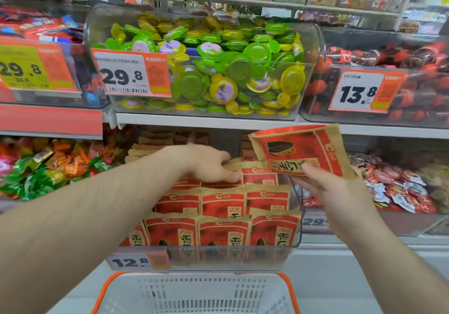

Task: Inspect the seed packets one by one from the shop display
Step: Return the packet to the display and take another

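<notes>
Several red and tan seed packets stand in rows inside a clear bin on the lower shelf. My right hand holds one seed packet upside down, raised at the bin's right side, its thumb on the packet's lower edge. My left hand reaches into the back of the bin and its fingers curl over the top of a packet in a rear row.
A clear tub of green and yellow jelly cups sits on the shelf right above. Wrapped candy fills the left bin, red snacks the right. A white basket with an orange rim is below my arms.
</notes>
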